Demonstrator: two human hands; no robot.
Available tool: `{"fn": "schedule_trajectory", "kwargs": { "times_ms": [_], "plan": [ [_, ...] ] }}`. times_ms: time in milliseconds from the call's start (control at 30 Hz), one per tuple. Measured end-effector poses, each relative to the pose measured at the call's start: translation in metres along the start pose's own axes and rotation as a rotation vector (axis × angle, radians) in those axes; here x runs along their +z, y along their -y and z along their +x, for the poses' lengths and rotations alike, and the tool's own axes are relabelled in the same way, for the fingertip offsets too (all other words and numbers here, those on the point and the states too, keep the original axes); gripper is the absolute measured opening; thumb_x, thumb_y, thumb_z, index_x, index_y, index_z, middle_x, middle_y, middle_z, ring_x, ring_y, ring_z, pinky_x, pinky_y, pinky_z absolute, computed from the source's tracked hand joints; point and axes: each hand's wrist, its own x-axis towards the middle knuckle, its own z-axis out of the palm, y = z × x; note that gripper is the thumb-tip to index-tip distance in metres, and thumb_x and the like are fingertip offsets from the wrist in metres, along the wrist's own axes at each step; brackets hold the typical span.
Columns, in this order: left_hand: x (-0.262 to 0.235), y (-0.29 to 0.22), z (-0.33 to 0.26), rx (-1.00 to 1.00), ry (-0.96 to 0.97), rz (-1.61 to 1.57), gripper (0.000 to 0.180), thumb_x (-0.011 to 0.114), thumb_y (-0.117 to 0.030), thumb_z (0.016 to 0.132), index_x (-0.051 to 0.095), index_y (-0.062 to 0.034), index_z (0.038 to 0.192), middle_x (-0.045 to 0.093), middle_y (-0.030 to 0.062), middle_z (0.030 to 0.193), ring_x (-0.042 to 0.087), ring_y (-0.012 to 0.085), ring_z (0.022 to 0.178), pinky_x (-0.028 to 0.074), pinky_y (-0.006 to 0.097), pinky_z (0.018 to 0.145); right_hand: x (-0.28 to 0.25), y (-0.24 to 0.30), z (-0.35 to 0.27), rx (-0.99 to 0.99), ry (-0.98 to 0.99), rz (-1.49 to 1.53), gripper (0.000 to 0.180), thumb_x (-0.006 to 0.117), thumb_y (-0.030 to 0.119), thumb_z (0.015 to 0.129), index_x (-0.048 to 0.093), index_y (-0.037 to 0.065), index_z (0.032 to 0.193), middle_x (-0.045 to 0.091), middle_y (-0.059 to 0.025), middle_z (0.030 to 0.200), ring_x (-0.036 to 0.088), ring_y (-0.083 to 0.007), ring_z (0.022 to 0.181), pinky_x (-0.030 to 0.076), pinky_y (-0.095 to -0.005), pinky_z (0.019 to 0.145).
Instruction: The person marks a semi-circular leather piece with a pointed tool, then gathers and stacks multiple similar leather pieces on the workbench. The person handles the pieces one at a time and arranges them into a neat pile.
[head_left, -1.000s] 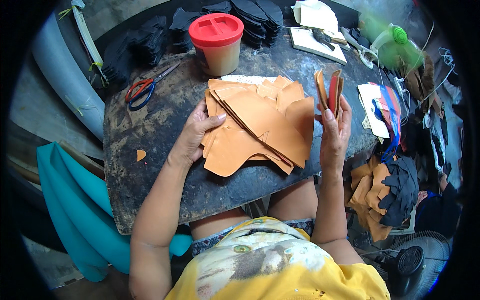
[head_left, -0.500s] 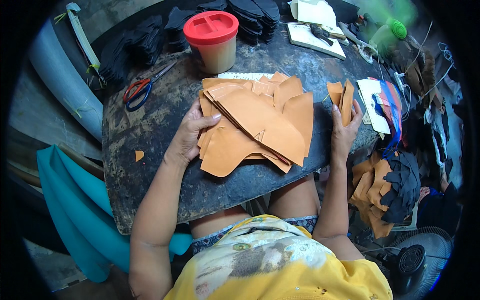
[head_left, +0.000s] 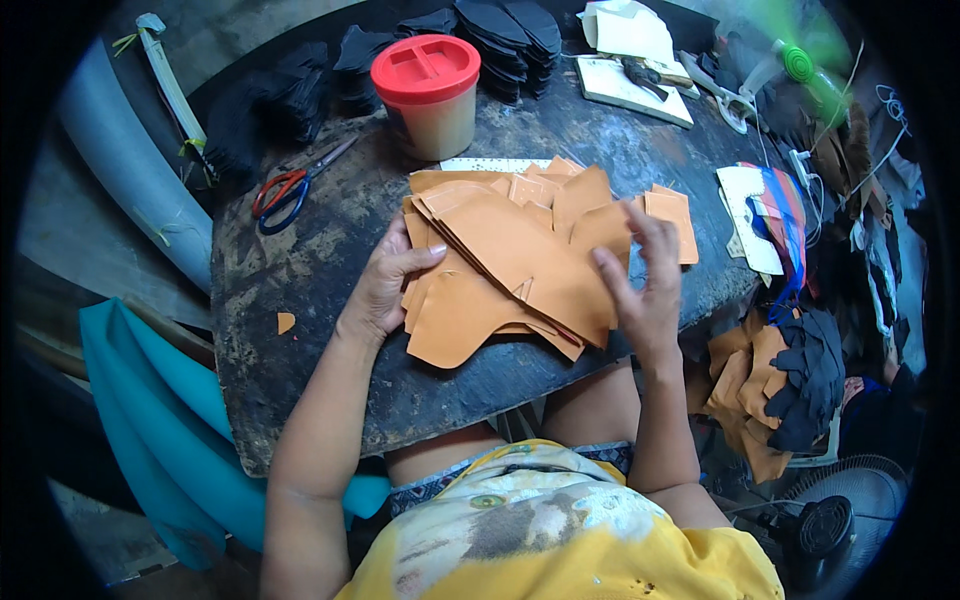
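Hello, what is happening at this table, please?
A person sits at a dark, worn table with a pile of tan leather pieces in front of them. The left hand lies flat on the pile's left edge. The right hand is open, fingers spread, at the pile's right side, holding nothing. Behind the pile stand a jar with a red lid and red-handled scissors. Black pieces lie at the far edge.
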Motion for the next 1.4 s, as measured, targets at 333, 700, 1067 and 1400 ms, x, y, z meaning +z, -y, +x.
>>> {"fn": "schedule_trajectory", "kwargs": {
  "times_ms": [333, 700, 1067, 1400],
  "plan": [
    [0.001, -0.001, -0.001, 0.006, 0.021, 0.007, 0.076, 0.066, 0.001, 0.078, 0.029, -0.0081, 0.143, 0.049, 0.014, 0.135, 0.051, 0.0254, 0.127, 0.041, 0.04, 0.11, 0.016, 0.039, -0.015, -0.031, 0.291, -0.154, 0.077, 0.082, 0.03, 0.073, 0.047, -0.005, 0.131, 0.048, -0.0193, 0.116, 0.048, -0.036, 0.111, 0.04, -0.0437, 0.1],
    [0.004, 0.0, -0.002, 0.043, 0.027, 0.018, 0.075, 0.066, -0.001, 0.077, 0.032, -0.0055, 0.144, 0.05, 0.0148, 0.136, 0.054, 0.0262, 0.125, 0.046, 0.04, 0.105, 0.019, 0.043, -0.016, 0.014, 0.294, -0.071, 0.068, 0.082, 0.026, 0.073, 0.049, -0.001, 0.126, 0.053, -0.0174, 0.115, 0.05, -0.0356, 0.111, 0.038, -0.0437, 0.1],
    [0.002, 0.001, 0.001, 0.036, 0.048, -0.006, 0.075, 0.066, 0.0, 0.077, 0.032, -0.0083, 0.144, 0.051, 0.013, 0.134, 0.052, 0.0251, 0.126, 0.043, 0.04, 0.108, 0.017, 0.043, -0.013, 0.101, 0.319, 0.126, 0.043, 0.076, 0.016, 0.081, 0.051, 0.0, 0.112, 0.055, -0.0151, 0.108, 0.056, -0.0272, 0.101, 0.043, -0.0356, 0.091],
    [0.002, -0.001, 0.002, 0.001, 0.033, 0.005, 0.073, 0.067, -0.001, 0.079, 0.032, -0.0068, 0.142, 0.051, 0.0154, 0.134, 0.053, 0.0268, 0.125, 0.046, 0.043, 0.106, -0.013, 0.02, 0.009, 0.365, 0.017, 1.142, 0.035, 0.067, 0.009, 0.091, 0.049, 0.001, 0.12, 0.064, -0.0122, 0.115, 0.065, -0.0162, 0.101, 0.054, -0.03, 0.089]
  ]
}}
